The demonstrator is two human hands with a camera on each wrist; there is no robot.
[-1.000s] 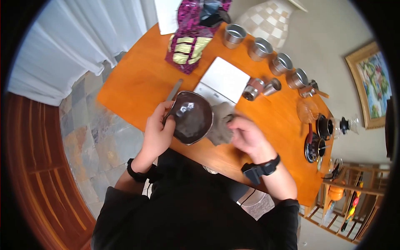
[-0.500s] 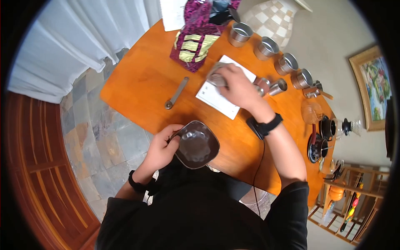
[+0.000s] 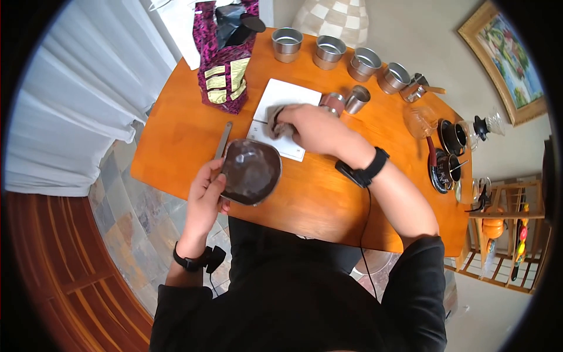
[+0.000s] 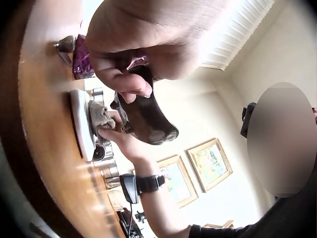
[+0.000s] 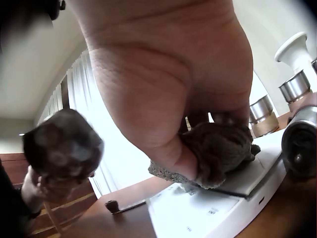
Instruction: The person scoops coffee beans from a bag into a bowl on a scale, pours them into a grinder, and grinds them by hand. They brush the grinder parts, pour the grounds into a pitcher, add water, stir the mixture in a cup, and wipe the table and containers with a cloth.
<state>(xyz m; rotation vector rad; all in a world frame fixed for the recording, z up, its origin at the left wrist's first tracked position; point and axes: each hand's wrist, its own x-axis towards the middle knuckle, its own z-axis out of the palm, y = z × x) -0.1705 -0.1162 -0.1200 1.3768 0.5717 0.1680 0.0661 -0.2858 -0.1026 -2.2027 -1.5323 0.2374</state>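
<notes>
The left hand [image 3: 203, 193] grips a dark glazed bowl [image 3: 251, 171] by its left side, held up near the table's front edge; the left wrist view shows fingers and thumb round the bowl's rim [image 4: 148, 116]. With bunched fingers, the right hand [image 3: 319, 130] holds a grey-brown cloth [image 3: 280, 122] against the white scale [image 3: 281, 97]. In the right wrist view the cloth [image 5: 218, 148] lies under the thumb and fingers, on the scale [image 5: 198, 213], around the seam between its plate and its front panel.
A metal-handled tool [image 3: 224, 139] lies left of the scale. Behind stand a purple bag [image 3: 226, 76] and several metal cups [image 3: 329, 51]. Right of the scale are a brown-banded grinder [image 3: 332, 104] and a steel cup [image 3: 357, 98]; dark cups, saucers and glassware stand at the far right.
The right hand has moved from beside the bowl onto the scale with the cloth. The left hand has kept hold of the bowl, which was lowered and then raised again. The head view has shifted.
</notes>
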